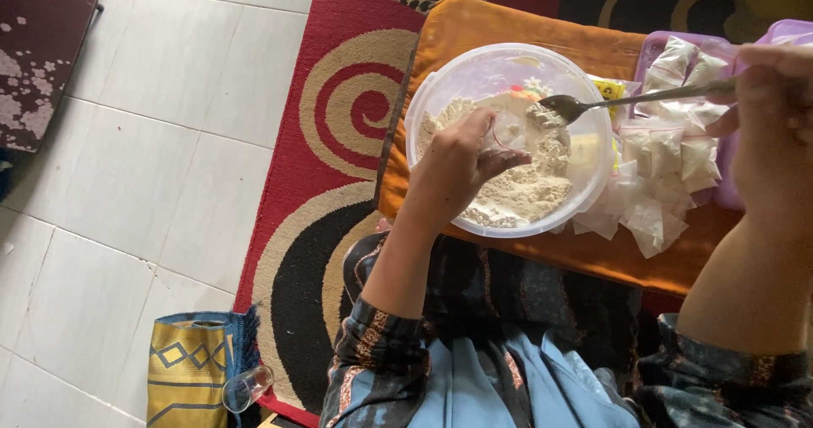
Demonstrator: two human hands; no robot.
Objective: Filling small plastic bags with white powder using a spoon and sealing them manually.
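Overhead, right hand point(775, 115) dips metal spoon point(593, 104) into powdery round tub point(432, 98).

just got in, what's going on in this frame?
A person sits on a patterned rug at a low orange table. The left hand holds a small clear bag open over a clear tub of pale powder. The right hand holds a metal spoon, its bowl poised at the bag's mouth. A pile of filled small bags lies to the tub's right.
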